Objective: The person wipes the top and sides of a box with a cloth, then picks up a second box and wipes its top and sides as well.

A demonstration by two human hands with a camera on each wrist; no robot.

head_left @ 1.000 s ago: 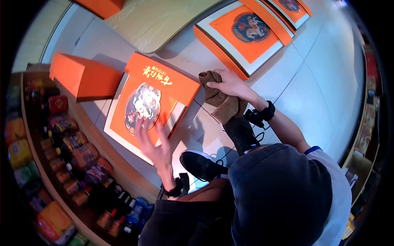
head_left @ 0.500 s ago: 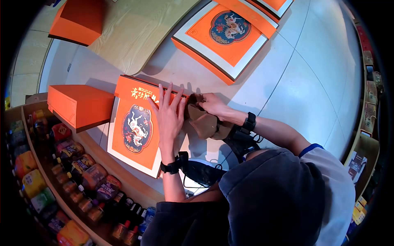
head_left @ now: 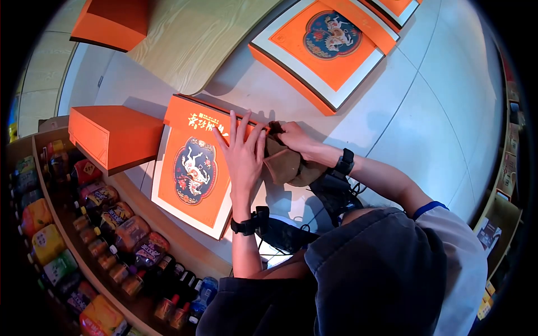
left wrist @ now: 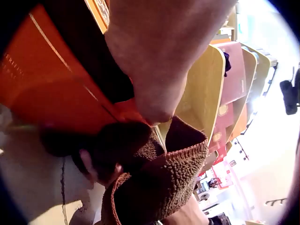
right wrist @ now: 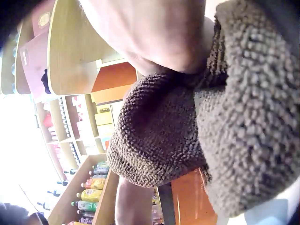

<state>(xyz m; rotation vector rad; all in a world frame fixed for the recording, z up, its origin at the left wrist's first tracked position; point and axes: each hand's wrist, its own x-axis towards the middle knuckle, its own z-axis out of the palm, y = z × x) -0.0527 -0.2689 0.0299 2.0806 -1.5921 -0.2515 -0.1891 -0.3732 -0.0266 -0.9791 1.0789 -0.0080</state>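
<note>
An orange and white gift box (head_left: pixel 193 168) with a horse emblem lies on the tiled floor. Spread over its upper right edge, my left hand (head_left: pixel 244 162) rests with fingers extended. A brown, nubby cloth (head_left: pixel 283 166) is gripped in my right hand (head_left: pixel 300 141) against the box's right side. The cloth (right wrist: pixel 157 131) hangs in folds below my right hand (right wrist: pixel 154 33) in the right wrist view. In the left wrist view the cloth (left wrist: pixel 171 183) is beside the box's orange side (left wrist: pixel 42 75); the right fingertips are partly hidden.
An upright orange box (head_left: pixel 115 137) stands left of the gift box, another (head_left: pixel 109 25) on the wooden surface (head_left: pixel 193 45) above. A second horse-emblem box (head_left: pixel 314 56) lies at the upper right. A shelf (head_left: pixel 151 224) of drinks curves along the lower left.
My left hand has come down onto the box's right edge, and the right hand has brought the cloth left against its side. Over the last half second both hands stay there.
</note>
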